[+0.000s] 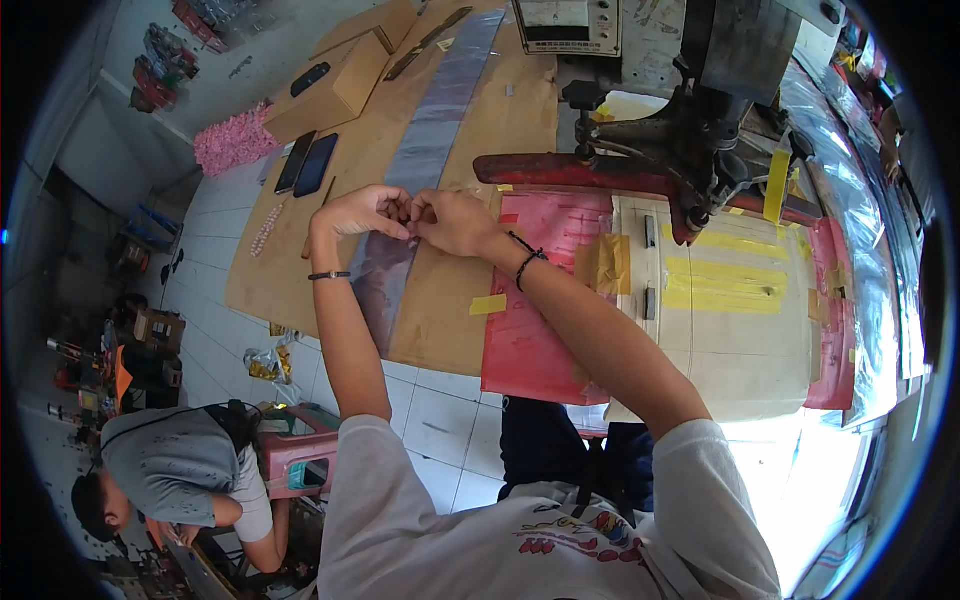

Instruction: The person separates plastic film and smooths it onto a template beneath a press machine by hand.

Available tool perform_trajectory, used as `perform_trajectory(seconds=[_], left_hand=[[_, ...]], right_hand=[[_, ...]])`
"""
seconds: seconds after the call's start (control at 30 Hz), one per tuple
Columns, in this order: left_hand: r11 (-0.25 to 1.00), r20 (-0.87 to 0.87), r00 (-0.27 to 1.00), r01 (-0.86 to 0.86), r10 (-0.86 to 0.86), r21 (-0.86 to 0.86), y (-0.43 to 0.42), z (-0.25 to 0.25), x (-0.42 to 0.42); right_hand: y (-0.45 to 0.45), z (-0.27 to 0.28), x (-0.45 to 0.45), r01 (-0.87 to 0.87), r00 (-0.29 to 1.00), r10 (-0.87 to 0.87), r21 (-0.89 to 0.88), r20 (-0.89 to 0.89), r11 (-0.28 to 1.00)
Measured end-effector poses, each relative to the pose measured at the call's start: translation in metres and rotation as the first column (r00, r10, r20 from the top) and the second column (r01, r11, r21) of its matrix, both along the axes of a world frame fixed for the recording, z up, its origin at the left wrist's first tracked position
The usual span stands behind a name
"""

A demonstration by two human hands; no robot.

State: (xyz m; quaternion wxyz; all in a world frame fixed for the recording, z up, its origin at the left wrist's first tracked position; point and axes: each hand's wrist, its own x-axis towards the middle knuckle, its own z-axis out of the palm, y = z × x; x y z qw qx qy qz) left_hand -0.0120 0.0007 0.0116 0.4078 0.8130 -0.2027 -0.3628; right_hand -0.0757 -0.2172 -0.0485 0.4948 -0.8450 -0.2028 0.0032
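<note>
My left hand (366,212) and my right hand (455,222) meet over a long shiny grey strip (432,125) on the brown tabletop. The fingertips of both hands are pinched together, close to touching. Whatever they hold between them is too small to make out. The strip runs under my hands from the far edge of the table to the near edge. To the right of my right hand lies a red sheet (525,345), with a small piece of yellow tape (488,305) at its left edge.
A machine with a red arm (560,172) stands over a cream board (740,355) with yellow tape. Left are two phones (315,165), a cardboard box (335,85) and a beaded string (266,230). A person (180,465) sits at lower left beside a pink stool (300,450).
</note>
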Motion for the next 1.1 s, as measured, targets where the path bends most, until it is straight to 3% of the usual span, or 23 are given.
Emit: perform_trajectory(seconds=[1.1], left_hand=[[1.0, -0.019, 1.0, 0.01, -0.01, -0.006, 0.001, 0.0, 0.002]], right_hand=[[0.013, 0.007, -0.005, 0.122, 0.992, -0.124, -0.099, -0.011, 0.988]])
